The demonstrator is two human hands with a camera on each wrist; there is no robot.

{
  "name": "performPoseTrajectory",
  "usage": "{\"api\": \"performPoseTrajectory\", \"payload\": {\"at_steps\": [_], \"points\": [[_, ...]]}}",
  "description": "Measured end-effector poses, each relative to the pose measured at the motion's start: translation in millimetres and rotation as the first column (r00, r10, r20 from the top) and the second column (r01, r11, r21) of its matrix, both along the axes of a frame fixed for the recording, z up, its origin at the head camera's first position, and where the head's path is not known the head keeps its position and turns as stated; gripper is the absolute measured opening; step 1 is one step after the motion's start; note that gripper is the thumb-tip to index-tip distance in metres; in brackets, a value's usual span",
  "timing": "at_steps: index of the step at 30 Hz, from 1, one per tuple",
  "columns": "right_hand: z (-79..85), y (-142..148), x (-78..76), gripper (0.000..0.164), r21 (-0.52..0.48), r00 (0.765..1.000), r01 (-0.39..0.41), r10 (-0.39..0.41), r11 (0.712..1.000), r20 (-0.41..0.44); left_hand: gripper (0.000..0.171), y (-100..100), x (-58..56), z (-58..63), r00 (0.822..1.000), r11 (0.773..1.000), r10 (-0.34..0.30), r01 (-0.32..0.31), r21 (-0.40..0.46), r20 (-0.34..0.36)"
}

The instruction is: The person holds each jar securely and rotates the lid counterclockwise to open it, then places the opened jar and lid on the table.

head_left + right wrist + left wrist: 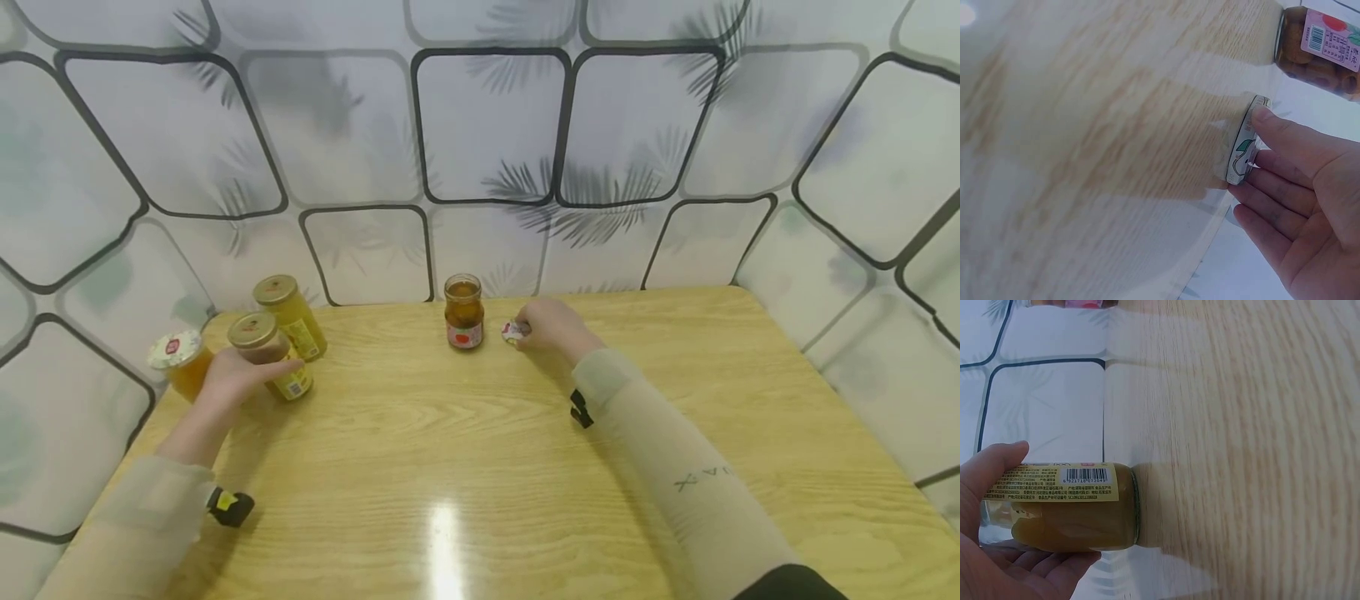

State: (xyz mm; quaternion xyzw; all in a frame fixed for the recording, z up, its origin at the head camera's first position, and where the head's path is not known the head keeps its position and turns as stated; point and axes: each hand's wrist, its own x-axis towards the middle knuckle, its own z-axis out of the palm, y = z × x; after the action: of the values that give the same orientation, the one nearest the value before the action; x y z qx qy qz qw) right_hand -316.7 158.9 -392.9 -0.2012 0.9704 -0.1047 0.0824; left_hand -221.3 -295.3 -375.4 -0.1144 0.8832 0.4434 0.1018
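My left hand (232, 375) grips a glass jar (294, 382) with a gold lid and a yellow label; its barcode faces the left wrist view, thumb on one side and fingers on the other. Pinched between thumb and fingers of my right hand (555, 325) is a white printed jar lid (513, 332), low at the table surface. An open jar (464, 312) of brown contents with a pink label stands just left of that lid. In the right wrist view the lid (1249, 140) shows its printed rim, with the pink-labelled jar (1319, 50) beyond.
Behind the held jar stands another gold-lidded jar (288, 317) with yellow contents. An orange jar (183, 362) with a white printed lid is at the far left, partly behind my left hand. A patterned wall covering (487, 125) borders the wooden table (420, 467).
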Motion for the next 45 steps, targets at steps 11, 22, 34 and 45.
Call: {"api": "performPoseTrajectory", "payload": {"at_steps": [11,22,34,45], "points": [[3.3,-1,3.8,0.047,0.019,1.000,-0.004,0.004,1.000,0.010,0.080,2,4.4,0.1,1.000,1.000,0.001,-0.001,0.019,-0.003],[0.5,-3,4.3,0.018,0.015,1.000,0.019,-0.019,1.000,0.005,0.076,8,9.1,7.8,0.999,1.000,-0.026,0.025,-0.015,-0.044],[5.4,-2,5.9,0.026,-0.033,0.999,0.050,-0.050,0.998,0.012,0.076,39,9.6,52.9,0.990,0.996,-0.082,0.080,-0.026,-0.112],[5.7,-3,6.0,0.018,-0.076,0.996,0.080,-0.077,0.994,0.045,0.070,82,7.6,80.6,0.977,0.985,-0.169,0.161,-0.069,-0.134]]}}
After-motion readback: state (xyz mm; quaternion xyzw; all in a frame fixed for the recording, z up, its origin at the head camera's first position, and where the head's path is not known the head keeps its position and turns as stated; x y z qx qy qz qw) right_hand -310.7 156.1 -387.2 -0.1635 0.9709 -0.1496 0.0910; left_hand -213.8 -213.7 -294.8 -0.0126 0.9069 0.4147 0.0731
